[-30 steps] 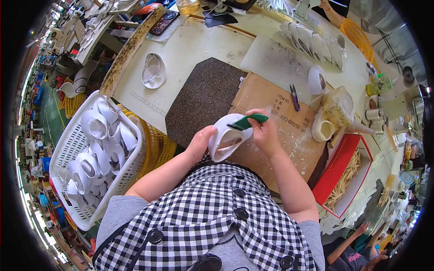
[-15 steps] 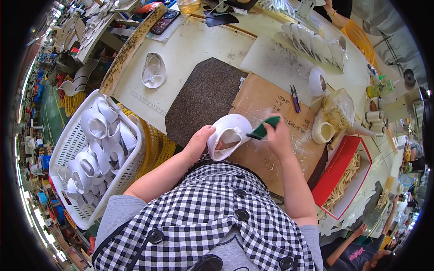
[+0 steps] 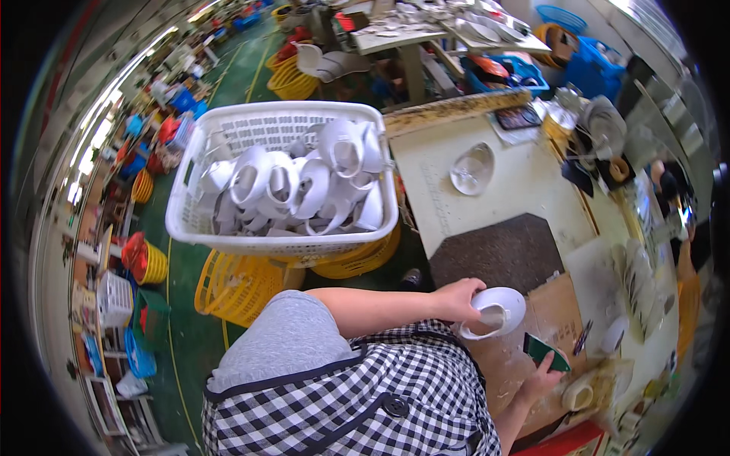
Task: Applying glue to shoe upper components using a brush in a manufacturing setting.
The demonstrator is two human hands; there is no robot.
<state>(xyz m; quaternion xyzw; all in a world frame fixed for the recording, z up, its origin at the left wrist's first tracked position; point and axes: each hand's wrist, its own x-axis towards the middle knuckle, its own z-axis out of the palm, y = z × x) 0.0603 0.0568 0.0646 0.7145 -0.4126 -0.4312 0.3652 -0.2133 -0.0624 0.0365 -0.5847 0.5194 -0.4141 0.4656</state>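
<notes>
My left hand (image 3: 456,299) grips a white shoe upper (image 3: 511,305) by its edge, the opening turned toward me, over the near edge of the work table. To the right, my right hand (image 3: 538,382) is closed around a flat green tool (image 3: 549,354) with a dark straight edge; its exact kind I cannot make out. The tool is held apart from the upper, above a brown cardboard sheet (image 3: 549,305). Many similar white uppers (image 3: 310,186) lie heaped in a white plastic basket (image 3: 280,111) on my left.
A dark mat (image 3: 498,252) lies beyond the cardboard, with another white piece (image 3: 471,169) farther back. Small snips (image 3: 583,337) and a cream-coloured cup (image 3: 578,396) are on the right. Yellow baskets (image 3: 236,289) stand under the white one. A phone (image 3: 518,117) lies at the far edge.
My view has swung left toward the white basket. The upper stays in my left hand, while the green tool in my right hand has moved away from its edge.
</notes>
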